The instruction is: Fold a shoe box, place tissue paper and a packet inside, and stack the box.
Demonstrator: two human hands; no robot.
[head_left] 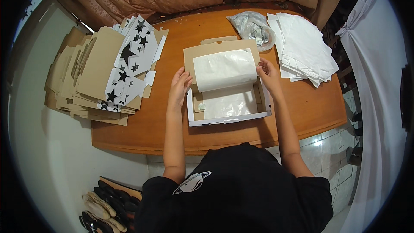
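Note:
In front of me on the table stands a cardboard box (230,121), white outside and brown inside, its lid (189,57) raised and tilted back. White paper (224,70) lies against the inside of the lid and runs down onto the box's floor. A small pale packet (202,106) rests inside at the left. My left hand (179,85) is closed at the lid's left edge, fingers bent around it. At the opposite edge my right hand (269,77) pinches the lid, its thumb close to the paper.
Flattened cardboard boxes (99,56), some white with black stars, are stacked at the left of the wooden table (308,108). A clear plastic bag (252,26) of small packets sits at the back, beside a pile of white paper sheets (306,45). Shoes (108,205) lie at lower left.

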